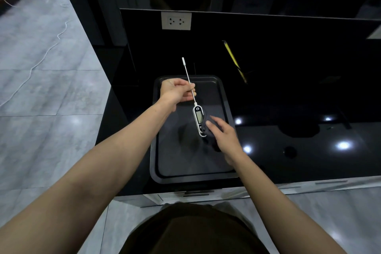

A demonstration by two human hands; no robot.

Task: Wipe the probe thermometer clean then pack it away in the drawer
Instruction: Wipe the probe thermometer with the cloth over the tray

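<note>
— Steel probe position?
— Probe thermometer (pixel 198 116) at frame centre, above dark tray (pixel 165 150). Left hand (pixel 177 92) pinches the shaft between thumb and curled fingers.
— Body end?
— Right hand (pixel 223 136) presses a dark cloth (pixel 208 132) around the casing, fingers curled.

Two bare forearms, no sleeves, watch or rings visible. Left hand (pixel 177 92) and right hand (pixel 223 136) ungloved, short plain nails. Dark brown garment (pixel 191 231) over the torso at bottom centre.
</note>
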